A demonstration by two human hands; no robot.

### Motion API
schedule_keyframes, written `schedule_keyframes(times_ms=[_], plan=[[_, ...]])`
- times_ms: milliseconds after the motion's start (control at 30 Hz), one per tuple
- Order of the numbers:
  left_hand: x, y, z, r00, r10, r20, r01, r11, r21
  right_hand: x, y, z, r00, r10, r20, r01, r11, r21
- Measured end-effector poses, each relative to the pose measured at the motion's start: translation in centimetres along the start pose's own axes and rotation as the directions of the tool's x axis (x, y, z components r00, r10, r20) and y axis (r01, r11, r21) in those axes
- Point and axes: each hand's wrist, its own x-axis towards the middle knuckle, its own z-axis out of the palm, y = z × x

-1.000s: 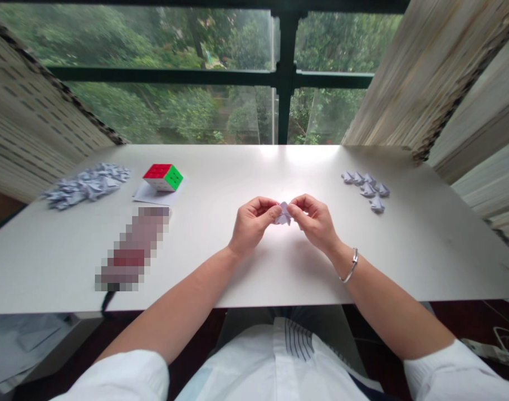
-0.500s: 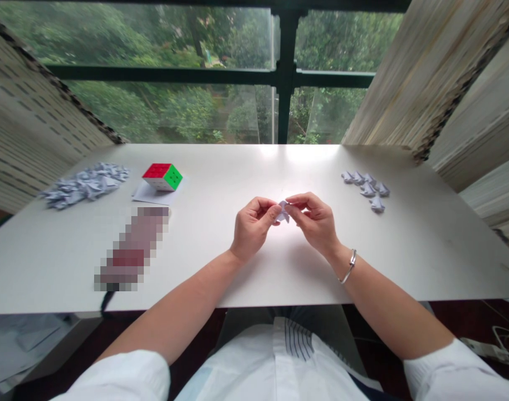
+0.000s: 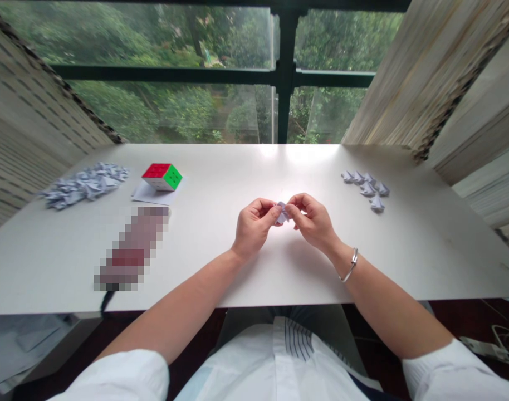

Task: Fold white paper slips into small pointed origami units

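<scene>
A small folded piece of white paper (image 3: 282, 213) is pinched between both hands above the middle of the table. My left hand (image 3: 255, 221) grips its left side between thumb and fingers. On the other side, my right hand (image 3: 311, 220) pinches the paper's right edge with thumb and forefinger; a silver bracelet (image 3: 353, 262) circles that wrist. The fingers partly cover the paper, so its full shape is hidden. Several similar folded paper pieces (image 3: 368, 188) lie grouped on the table to the right.
On the white table (image 3: 254, 278), a heap of folded papers (image 3: 87, 184) lies far left. Beside it a puzzle cube (image 3: 161, 176) rests on white paper sheets (image 3: 148, 195). A pixelated oblong item (image 3: 133, 248) with a black strap lies nearer. A window and curtains stand behind.
The right hand's fingers have shifted slightly on the paper, and the paper's pointed lower corner shows less. My left hand has moved very slightly right.
</scene>
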Motion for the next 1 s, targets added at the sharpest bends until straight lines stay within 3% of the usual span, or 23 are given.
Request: schedule_keyframes(times_ms=[467,800,1000], plan=[[-0.5,-0.2,0.3,0.990,0.131,-0.052,-0.127,0.989,0.074,-0.3,-0.2,0.7,0.999,0.037,-0.013,-0.034,0.988,0.153],[-1.0,-0.9,-0.1,0.957,0.289,-0.023,-0.281,0.943,0.181,-0.9,-0.5,0.9,0.997,-0.072,-0.009,0.073,0.992,0.103],[-1.0,-0.6,0.0,0.935,0.351,-0.045,-0.340,0.927,0.160,-1.0,-0.6,0.9,0.999,-0.036,0.029,0.032,0.988,0.149]])
